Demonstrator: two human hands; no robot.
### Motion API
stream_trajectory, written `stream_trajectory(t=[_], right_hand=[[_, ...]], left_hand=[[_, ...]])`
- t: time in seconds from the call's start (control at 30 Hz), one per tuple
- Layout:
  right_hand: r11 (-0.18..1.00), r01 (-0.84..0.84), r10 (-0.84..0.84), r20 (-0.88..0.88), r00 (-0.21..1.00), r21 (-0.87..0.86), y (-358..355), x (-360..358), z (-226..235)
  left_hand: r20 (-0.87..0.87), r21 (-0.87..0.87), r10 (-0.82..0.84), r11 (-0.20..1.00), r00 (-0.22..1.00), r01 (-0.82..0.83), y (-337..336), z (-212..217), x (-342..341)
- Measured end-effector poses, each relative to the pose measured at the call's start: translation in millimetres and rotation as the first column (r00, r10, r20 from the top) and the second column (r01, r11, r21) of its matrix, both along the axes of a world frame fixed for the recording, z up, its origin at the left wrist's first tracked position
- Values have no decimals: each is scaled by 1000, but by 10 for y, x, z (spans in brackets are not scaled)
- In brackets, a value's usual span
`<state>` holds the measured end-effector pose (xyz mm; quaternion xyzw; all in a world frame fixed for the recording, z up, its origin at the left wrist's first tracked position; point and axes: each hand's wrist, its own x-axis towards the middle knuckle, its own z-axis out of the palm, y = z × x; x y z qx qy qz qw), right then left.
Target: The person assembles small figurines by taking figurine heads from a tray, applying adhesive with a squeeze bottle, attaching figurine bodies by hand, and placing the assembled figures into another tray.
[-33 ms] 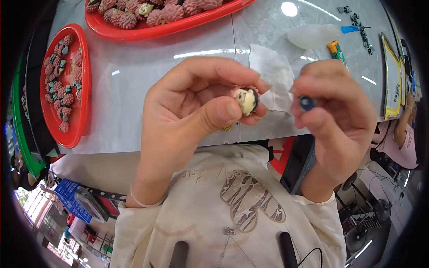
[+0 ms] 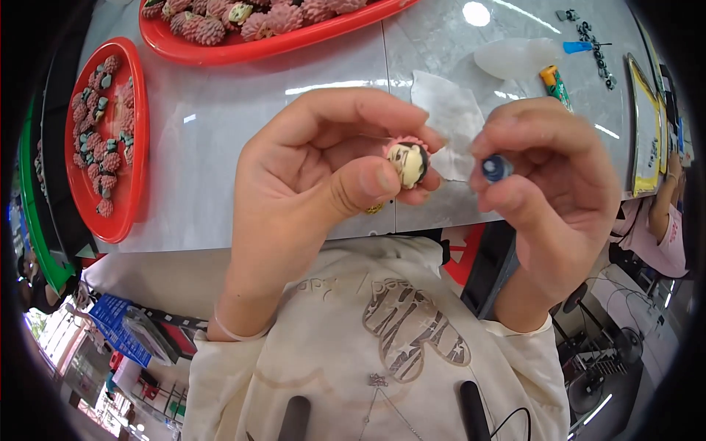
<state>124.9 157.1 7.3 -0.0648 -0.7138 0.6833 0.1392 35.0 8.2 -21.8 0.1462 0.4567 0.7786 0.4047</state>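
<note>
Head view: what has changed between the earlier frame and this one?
The blue piece in the right hand has shifted slightly left, toward the small cream-faced figure in the left hand, and more of it shows. The figure's pink top edge is also more visible. Nothing was taken up or let go. The red trays, white cloth and squeeze bottle stayed put.

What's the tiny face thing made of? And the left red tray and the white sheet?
Tiny face thing: maybe resin or plastic; it looks smooth and painted.
Left red tray: probably glossy plastic, with a smooth, evenly red rim.
White sheet: matte and thin-looking, perhaps paper or cloth.
</note>
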Motion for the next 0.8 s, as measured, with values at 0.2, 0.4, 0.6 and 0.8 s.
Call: stream_trajectory(t=[0.2, 0.4, 0.6, 0.8], right_hand=[[953, 37, -5, -104, 995, 301, -167, -86, 19], [960, 131, -98, -140, 985, 249, -247, -67, 9], [881, 223, -91, -313, 945, 418, -239, -56, -132], [887, 248, -128, -308, 943, 390, -288, -107, -154]], left_hand=[[-6, -12, -3, 1000, 1000, 3, -5, 6, -2], [-50, -9, 28, 1000, 998, -28, -7, -37, 17], [-124, 1, 57, 998, 991, -58, -17, -85, 24], [-254, 10, 73, 997, 965, -73, -34, -134, -14]])
